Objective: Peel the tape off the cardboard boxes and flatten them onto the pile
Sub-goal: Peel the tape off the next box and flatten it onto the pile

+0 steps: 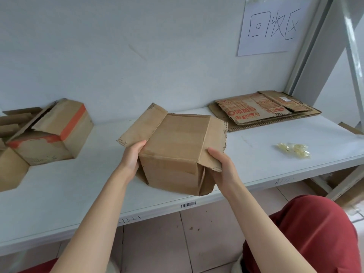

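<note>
One open cardboard box (173, 146) stands at the centre of the white shelf (78, 194), near its front edge, with two flaps spread outward. The left hand (132, 154) grips the box's left wall, thumb on the top edge. The right hand (222, 170) pinches the right flap (213, 144), thumb above and fingers beneath.

One pile of flattened cardboard (256, 113) lies at rear right. One orange-taped box (57, 133) sits at left, touching one plain box (9, 170) at the frame edge. One wad of clear tape (293, 149) lies at right. One paper sign (271, 26) hangs on the wall.
</note>
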